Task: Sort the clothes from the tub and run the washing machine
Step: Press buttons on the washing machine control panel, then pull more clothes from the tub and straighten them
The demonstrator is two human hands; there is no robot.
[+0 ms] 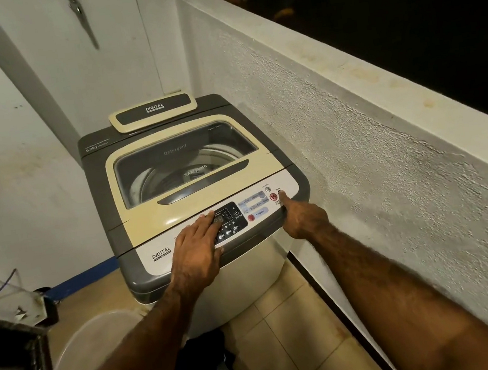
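Note:
A grey and cream top-loading washing machine [154, 214] stands in the corner with its clear lid [185, 164] down. Through the lid I see the steel drum; no clothes show inside. My left hand [197, 249] rests flat on the front control panel [228, 220], fingers straight over the dark display. My right hand [302, 217] has its index finger stretched out, the tip pressing the power button [280, 193] at the panel's right end, with the other fingers curled. A white tub [82, 355] sits on the floor at lower left. Dark clothes [206, 361] lie on the floor in front of the machine.
A rough white parapet wall [373, 169] runs along the right, close to the machine. A dark cabinet with a clear plastic box [2, 300] on top stands at the left. A loose cream panel [152, 112] lies on the machine's back. Tiled floor [289, 317] shows between machine and wall.

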